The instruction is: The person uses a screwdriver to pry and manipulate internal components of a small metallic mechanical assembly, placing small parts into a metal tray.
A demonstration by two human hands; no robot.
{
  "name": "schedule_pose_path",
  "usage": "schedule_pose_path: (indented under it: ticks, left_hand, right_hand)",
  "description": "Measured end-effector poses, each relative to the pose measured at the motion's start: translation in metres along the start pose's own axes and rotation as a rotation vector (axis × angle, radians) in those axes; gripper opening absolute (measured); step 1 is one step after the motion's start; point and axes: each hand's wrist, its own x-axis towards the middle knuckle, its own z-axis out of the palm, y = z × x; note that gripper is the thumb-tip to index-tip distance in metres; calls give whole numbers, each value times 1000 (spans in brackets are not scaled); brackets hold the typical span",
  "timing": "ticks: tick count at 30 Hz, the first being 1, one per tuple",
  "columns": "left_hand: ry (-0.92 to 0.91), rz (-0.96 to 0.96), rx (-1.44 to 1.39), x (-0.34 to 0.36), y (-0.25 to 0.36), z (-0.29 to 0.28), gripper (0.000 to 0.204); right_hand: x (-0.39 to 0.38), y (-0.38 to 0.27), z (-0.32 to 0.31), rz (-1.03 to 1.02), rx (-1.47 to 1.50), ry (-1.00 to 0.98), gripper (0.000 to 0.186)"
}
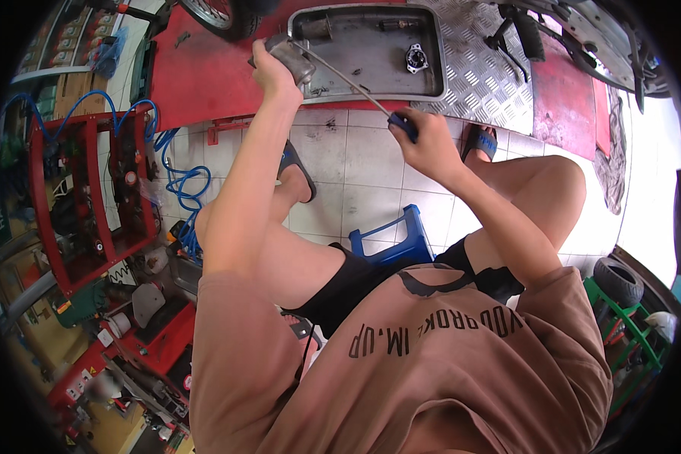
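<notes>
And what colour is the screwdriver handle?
The handle looks dark blue, seen best in the head view.

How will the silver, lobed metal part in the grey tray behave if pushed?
The silver, lobed metal part looks rigid, so probably won't flex. Lying flat, it should slide rather than roll. Dark marks in the grey metal tray hint it may be slippery.

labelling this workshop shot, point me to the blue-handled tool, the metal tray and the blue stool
Blue-handled tool [403,126]: head view, on its handle.
Metal tray [378,60]: head view, on its bare floor.
Blue stool [414,236]: head view, on its right-hand leg.
</notes>
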Motion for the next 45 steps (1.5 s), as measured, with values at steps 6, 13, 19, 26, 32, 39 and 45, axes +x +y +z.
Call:
schedule_pose_path:
  ticks: [6,13,19,26,32,39,45]
  left_hand:
    - [145,-215,-60,31,-31,-29,50]
    - [192,-232,25,21,-36,-36,41]
    - [239,-189,-53,21,-36,-46,46]
    - [132,-231,-53,36,-40,-54,42]
    - [138,-197,-18,35,-43,-50,39]
    - [184,-214,114,28,-48,-49,38]
    - [215,-199,155,32,-59,-47,46]
  right_hand:
    - [17,5,13,60,-258,-44,34]
    - [22,24,26,311,-2,-233,30]
    - [13,29,36,-41,-323,11,28]
    - [20,18,23,625,734,-395,25]
    - [14,27,32,468,416,-297,27]
    - [22,22,26,556,29,-389,30]
    - [16,62,38,255,-46,-299,35]
